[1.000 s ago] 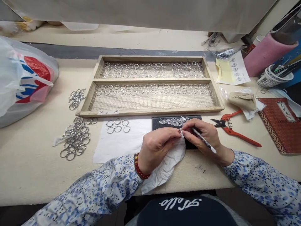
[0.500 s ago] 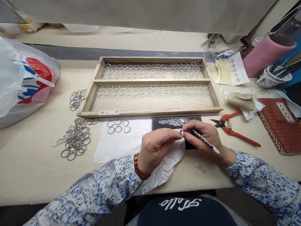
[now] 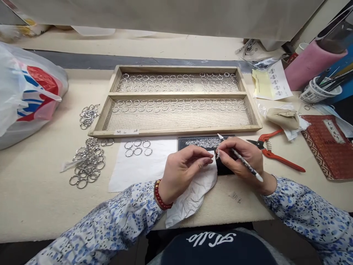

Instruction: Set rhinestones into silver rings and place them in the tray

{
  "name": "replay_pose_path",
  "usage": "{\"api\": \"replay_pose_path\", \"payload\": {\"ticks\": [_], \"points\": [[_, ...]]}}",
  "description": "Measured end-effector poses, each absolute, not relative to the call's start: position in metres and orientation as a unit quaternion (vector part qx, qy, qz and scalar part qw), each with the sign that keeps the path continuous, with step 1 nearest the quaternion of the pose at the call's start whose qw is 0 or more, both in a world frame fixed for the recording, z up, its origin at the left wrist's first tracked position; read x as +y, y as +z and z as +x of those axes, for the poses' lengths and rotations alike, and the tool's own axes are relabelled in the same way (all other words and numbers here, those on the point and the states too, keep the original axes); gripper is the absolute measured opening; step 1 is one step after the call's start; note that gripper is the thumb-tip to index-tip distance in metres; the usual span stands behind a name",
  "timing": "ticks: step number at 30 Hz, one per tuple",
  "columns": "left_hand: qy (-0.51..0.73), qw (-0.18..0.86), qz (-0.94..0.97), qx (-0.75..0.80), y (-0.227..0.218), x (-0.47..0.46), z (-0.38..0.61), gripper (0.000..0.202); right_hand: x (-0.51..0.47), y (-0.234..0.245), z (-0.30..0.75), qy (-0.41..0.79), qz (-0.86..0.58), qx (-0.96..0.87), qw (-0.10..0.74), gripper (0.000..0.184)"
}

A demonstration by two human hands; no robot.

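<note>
My right hand is closed round a slim dark patterned pick-up pencil with white ends. A small silver ring shows at the tips of its thumb and finger. Just left of the ring, my left hand has its thumb and forefinger slightly apart, with nothing visible between them. Behind my right hand lies a black tray of tiny sparkling stones, partly covered by the hands. A crumpled white tissue is under my left hand. Several finished-looking rings lie in two rows on white paper.
A wooden mesh frame holding rows of rings spans the middle. Loose rings are heaped at left, beside a plastic bag. At right lie red-handled cutters, a beige pouch and a red-brown booklet.
My left fingers have let go of the ring and drawn slightly left. The ring is now at my right fingertips, and the pencil has shifted a little, its upper tip now showing.
</note>
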State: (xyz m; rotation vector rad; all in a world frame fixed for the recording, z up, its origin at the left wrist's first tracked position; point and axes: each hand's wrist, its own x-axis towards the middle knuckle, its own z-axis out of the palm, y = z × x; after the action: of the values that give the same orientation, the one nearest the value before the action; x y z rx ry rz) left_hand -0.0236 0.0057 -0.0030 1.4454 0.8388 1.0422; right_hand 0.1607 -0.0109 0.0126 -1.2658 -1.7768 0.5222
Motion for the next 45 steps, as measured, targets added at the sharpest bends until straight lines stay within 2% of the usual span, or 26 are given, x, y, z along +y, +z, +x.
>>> {"api": "replay_pose_path", "payload": {"ticks": [5, 12, 17, 21, 27, 37, 45], "points": [[0.383, 0.653, 0.546, 0.359, 0.002, 0.015, -0.024, 0.01, -0.009, 0.01, 0.162, 0.113, -0.422, -0.799, 0.414, 0.009], [0.36, 0.705, 0.514, 0.331, 0.004, 0.019, -0.026, 0.014, -0.011, 0.01, 0.163, 0.092, -0.382, -0.83, 0.395, 0.012], [0.341, 0.724, 0.505, 0.323, 0.005, 0.021, -0.028, 0.017, -0.012, 0.009, 0.163, 0.106, -0.377, -0.832, 0.392, 0.013], [0.35, 0.732, 0.487, 0.325, 0.005, 0.022, -0.03, 0.015, -0.014, 0.008, 0.164, 0.167, -0.393, -0.803, 0.415, 0.02], [0.36, 0.723, 0.463, 0.365, 0.003, 0.021, -0.031, 0.015, -0.02, 0.012, 0.17, 0.26, -0.422, -0.723, 0.481, 0.033], [0.357, 0.67, 0.5, 0.416, 0.007, 0.02, -0.028, 0.004, -0.024, 0.013, 0.163, 0.318, -0.423, -0.677, 0.513, 0.021], [0.377, 0.585, 0.578, 0.426, 0.004, 0.019, -0.029, 0.002, -0.022, 0.007, 0.165, 0.325, -0.408, -0.685, 0.509, 0.022]]}}
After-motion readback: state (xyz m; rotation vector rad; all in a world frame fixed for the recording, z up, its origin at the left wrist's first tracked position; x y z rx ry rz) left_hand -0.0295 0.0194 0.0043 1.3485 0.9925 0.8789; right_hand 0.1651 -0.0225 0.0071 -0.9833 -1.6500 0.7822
